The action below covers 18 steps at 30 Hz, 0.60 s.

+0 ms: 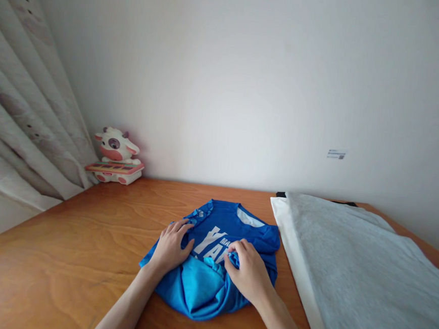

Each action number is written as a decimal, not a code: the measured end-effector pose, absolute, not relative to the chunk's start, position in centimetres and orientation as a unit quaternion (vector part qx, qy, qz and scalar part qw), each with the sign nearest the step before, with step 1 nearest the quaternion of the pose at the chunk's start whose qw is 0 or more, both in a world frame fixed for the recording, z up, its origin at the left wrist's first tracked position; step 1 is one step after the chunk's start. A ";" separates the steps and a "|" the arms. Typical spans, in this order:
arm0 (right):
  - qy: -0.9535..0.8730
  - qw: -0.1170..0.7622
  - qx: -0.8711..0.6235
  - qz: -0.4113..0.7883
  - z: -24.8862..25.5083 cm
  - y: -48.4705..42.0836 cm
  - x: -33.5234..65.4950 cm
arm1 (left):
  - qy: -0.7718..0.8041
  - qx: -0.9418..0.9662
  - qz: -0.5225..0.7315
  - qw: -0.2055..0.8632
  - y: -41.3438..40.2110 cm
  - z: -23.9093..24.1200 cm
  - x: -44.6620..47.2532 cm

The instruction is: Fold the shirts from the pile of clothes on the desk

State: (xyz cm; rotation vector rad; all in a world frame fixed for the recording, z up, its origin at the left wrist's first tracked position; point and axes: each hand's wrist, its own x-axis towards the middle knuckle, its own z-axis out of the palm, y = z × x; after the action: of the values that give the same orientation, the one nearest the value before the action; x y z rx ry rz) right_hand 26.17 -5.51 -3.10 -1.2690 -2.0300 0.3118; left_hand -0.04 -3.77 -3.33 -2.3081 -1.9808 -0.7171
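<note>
A blue T-shirt (pixel 198 284) with white lettering lies crumpled on the wooden table, its collar away from me. The lower part is bunched and folded up toward the lettering. My left hand (pixel 171 244) rests on the shirt's left side near a sleeve, its fingers apart and palm down. With curled fingers, my right hand (pixel 247 268) pinches a small bunch of the blue fabric beside the lettering. The cloth beneath both palms is hidden.
To the right lies a stack of flat clothes with a grey garment (pixel 359 267) over a white one (pixel 296 256). A cow toy with a keyboard (pixel 117 159) sits at the back left, near the curtain (pixel 27 98). The wall (pixel 225 94) borders the wooden table (pixel 65 243).
</note>
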 end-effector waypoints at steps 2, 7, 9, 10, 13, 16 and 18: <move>-0.784 0.329 -0.518 0.094 -3.4 -5.3 26.3 | -0.568 -0.784 -0.249 -0.015 -3.9 -3.0 0.1; -0.786 0.292 -0.535 0.104 -3.2 -5.4 26.4 | -0.510 -0.828 -0.215 -0.090 -4.4 -2.9 0.9; -0.787 0.294 -0.532 0.106 -3.2 -5.5 26.3 | -0.535 -0.817 -0.199 -0.086 -4.5 -3.0 1.1; -0.786 0.299 -0.530 0.107 -3.2 -5.5 26.3 | -0.547 -0.810 -0.195 -0.080 -4.4 -3.1 1.1; -0.786 0.320 -0.518 0.101 -3.4 -5.4 26.2 | -0.574 -0.795 -0.185 -0.064 -4.3 -3.2 0.9; -0.788 0.341 -0.508 0.072 -3.6 -5.3 26.1 | -0.611 -0.772 -0.169 -0.044 -4.1 -3.4 0.5; -0.787 0.355 -0.502 0.048 -3.6 -5.2 26.2 | -0.649 -0.745 -0.151 -0.024 -4.1 -3.4 0.2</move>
State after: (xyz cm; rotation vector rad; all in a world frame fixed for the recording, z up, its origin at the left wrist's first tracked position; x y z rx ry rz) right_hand 26.17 -5.19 -3.58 -1.2987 -2.0342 0.1238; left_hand 0.19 -4.05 -3.43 -2.3778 -2.0709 -0.4808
